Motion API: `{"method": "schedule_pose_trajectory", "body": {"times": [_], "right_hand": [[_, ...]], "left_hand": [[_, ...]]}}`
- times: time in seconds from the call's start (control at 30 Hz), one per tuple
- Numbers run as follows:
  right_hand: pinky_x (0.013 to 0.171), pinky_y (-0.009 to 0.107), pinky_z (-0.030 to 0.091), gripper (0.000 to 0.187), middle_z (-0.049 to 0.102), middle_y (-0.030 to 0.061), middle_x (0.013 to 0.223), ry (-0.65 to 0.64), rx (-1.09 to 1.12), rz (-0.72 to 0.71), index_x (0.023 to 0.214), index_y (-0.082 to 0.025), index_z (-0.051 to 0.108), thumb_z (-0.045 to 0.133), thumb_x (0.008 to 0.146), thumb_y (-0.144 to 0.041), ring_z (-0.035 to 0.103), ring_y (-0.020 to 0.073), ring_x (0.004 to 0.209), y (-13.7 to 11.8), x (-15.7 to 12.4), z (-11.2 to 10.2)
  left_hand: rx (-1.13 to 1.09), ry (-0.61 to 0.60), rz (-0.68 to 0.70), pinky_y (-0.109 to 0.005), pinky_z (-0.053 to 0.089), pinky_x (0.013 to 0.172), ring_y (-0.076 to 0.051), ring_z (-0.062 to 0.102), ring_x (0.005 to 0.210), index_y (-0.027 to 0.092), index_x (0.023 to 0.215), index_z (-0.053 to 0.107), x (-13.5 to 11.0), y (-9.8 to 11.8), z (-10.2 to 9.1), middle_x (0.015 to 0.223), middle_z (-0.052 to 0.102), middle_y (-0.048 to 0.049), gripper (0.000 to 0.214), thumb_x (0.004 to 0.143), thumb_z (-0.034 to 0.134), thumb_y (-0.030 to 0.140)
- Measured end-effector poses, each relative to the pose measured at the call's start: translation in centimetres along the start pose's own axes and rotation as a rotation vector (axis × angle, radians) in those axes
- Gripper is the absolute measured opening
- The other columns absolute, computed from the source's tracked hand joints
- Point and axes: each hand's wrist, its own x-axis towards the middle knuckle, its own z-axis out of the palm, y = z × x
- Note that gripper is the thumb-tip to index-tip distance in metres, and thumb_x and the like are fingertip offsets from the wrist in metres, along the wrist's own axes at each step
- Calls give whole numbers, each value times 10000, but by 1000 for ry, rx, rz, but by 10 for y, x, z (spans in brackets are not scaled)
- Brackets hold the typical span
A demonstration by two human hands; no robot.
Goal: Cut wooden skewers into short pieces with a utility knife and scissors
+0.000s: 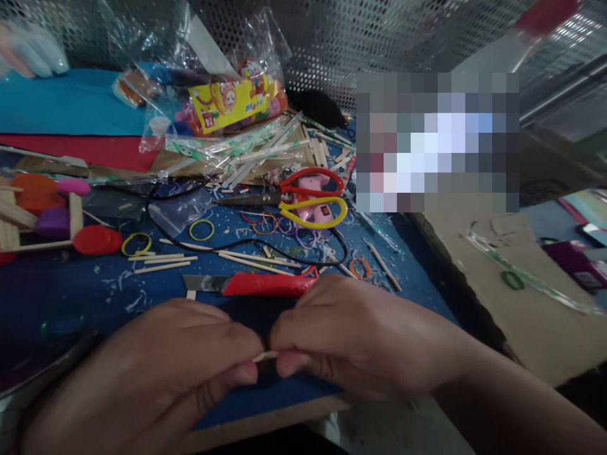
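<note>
My left hand and my right hand almost meet above the front of the blue table. Each one pinches an end of a thin pale wooden stick; just a short middle length shows between the fingertips, and the rest is hidden. Right behind the hands lies a utility knife with a red handle, its blade out and pointing left. Farther back are scissors with one red and one yellow handle. Loose wooden sticks are scattered behind the knife on the left.
A wooden model with coloured round discs stands at the left. Rubber bands, a black cord and shavings litter the table. Plastic-wrapped goods lie at the back. Cardboard is at the right. Another person's gloved hand shows at upper left.
</note>
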Motion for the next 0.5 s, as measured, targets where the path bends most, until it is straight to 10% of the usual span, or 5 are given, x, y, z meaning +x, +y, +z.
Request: {"method": "schedule_pose_trajectory", "body": {"times": [0.5], "right_hand": [[614,244,363,316,646,-17,736,141,-253,56,914,-185,649,475,1085,-385,567,116,654,-2,4,-4]], "left_hand": [[175,156,-41,-275,476,600,-141,635,625,283,891,651,10,2,-3,742,715,43,230,1032,481,349]]}}
